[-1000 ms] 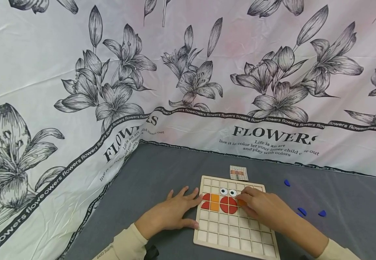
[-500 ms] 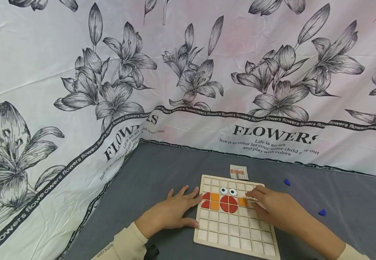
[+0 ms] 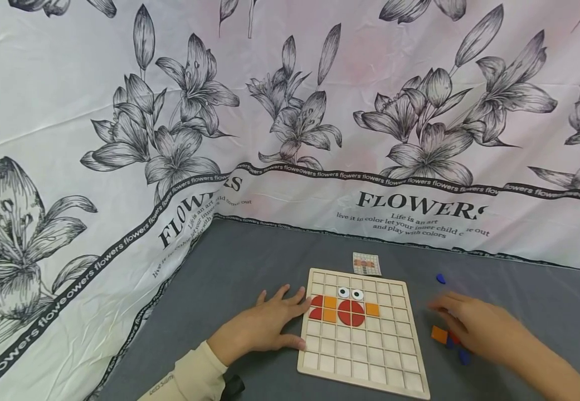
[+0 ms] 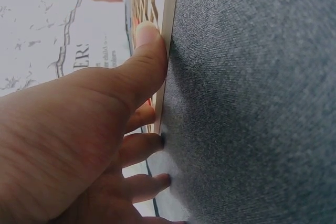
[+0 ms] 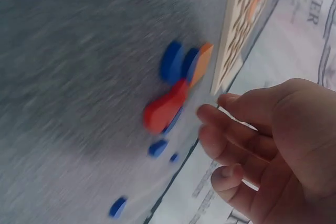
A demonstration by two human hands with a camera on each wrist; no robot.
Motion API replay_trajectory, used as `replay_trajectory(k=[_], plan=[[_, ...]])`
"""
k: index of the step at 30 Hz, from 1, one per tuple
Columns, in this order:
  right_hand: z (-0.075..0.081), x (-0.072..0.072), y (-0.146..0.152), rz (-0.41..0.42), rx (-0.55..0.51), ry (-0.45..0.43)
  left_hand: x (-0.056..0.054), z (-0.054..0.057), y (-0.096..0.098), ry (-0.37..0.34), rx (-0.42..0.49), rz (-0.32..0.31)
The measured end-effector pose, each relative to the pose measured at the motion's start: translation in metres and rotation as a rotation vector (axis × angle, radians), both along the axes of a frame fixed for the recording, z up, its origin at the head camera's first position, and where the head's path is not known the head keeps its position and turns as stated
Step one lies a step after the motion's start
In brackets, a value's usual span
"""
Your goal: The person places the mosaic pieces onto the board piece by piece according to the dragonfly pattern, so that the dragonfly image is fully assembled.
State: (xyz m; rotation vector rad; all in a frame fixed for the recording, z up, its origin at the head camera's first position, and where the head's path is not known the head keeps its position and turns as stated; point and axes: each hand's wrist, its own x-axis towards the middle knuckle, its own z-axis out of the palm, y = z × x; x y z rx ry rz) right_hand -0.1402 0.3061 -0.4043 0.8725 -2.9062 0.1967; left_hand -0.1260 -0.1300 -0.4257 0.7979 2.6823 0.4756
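A wooden grid board (image 3: 355, 353) lies on the grey cloth. In it sit two eye tiles (image 3: 350, 293), a red circle (image 3: 351, 313) of quarter pieces, red pieces (image 3: 316, 308) at the left edge, and orange squares (image 3: 329, 309) on both sides of the circle. My left hand (image 3: 264, 326) has spread fingers resting at the board's left edge, its thumb on the rim in the left wrist view. To the right of the board, my right hand (image 3: 485, 328) hovers with loosely bent fingers, nothing between them. Below it are a loose orange square (image 3: 439, 335), a red piece (image 5: 165, 109) and blue pieces (image 3: 464, 357).
A small printed card (image 3: 366, 264) lies just behind the board. One blue piece (image 3: 440, 278) sits apart, beyond the right hand. Flower-printed fabric (image 3: 290, 211) hangs behind and to the left of the grey surface.
My right hand has left the orange square on the board and moved right, over the loose pieces. The left hand has stayed at the board's edge.
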Motion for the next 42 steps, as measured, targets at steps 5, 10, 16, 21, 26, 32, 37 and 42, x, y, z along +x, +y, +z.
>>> replay_trajectory(k=[5, 10, 16, 21, 26, 32, 37, 42], plan=[[-0.003, 0.005, 0.021, -0.037, 0.036, -0.013, 0.0, -0.001, -0.001, -0.003, 0.0, 0.004], [-0.005, 0.014, 0.029, -0.104, 0.04, -0.061, 0.001, 0.0, -0.003, -0.002, 0.01, 0.006], [-0.008, 0.022, 0.032, -0.166, 0.043, -0.089, 0.001, 0.0, -0.003, 0.003, 0.013, 0.002], [-0.012, 0.025, 0.033, -0.217, 0.081, -0.15, 0.001, 0.0, -0.003, 0.003, 0.006, 0.004], [-0.015, 0.028, 0.035, -0.24, 0.072, -0.135, 0.0, 0.001, -0.002, 0.008, 0.002, 0.0], [-0.02, 0.031, 0.037, -0.23, 0.063, -0.062, 0.001, 0.002, -0.001, 0.005, 0.001, 0.008], [-0.023, 0.036, 0.038, -0.207, 0.068, 0.032, 0.002, 0.002, 0.0, 0.011, 0.005, 0.0], [-0.023, 0.035, 0.038, -0.223, 0.07, -0.003, 0.001, 0.002, 0.0, 0.012, 0.003, -0.006]])
